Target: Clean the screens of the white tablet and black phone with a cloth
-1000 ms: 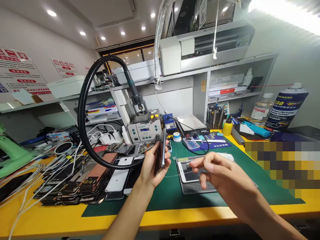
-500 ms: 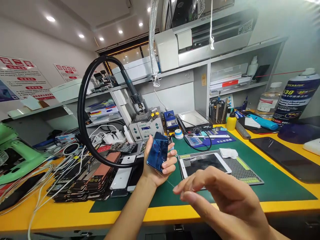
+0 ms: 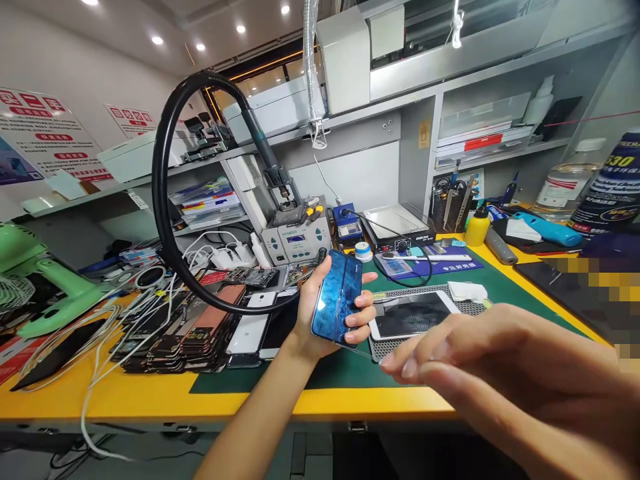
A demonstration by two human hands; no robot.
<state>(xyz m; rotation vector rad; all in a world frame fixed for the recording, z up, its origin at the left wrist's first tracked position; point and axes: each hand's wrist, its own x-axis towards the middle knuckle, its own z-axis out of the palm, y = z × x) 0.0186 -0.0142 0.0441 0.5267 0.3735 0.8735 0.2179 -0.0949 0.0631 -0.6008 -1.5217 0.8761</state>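
Note:
My left hand [image 3: 313, 307] is wrapped round a smartphone [image 3: 337, 300], its glossy blue reflecting face tilted up toward me. The thumb lies along the left edge and the fingertips curl over the right one. At lower right, my right hand [image 3: 480, 373] is closed in a pinch, thumb against fingers. A faint thin clear strand [image 3: 367, 355] runs from the phone's lower edge to these fingertips; its exact kind cannot be made out. Behind the right hand, a white-framed tablet [image 3: 410, 317] lies on a perforated grey pad [image 3: 387, 347], partly hidden by the fingers.
A green mat [image 3: 345, 373] covers part of the yellow bench. Stacked phone parts [image 3: 200, 333] and white cables [image 3: 107, 347] crowd the left. A black hose [image 3: 163, 180] loops beside a grey soldering station [image 3: 295, 240]. Bottles, including a yellow one [image 3: 477, 228], stand at right.
The view has shifted downward. My left hand has turned the phone's face more toward me, showing brighter reflections. My right hand has moved right and stays pinched.

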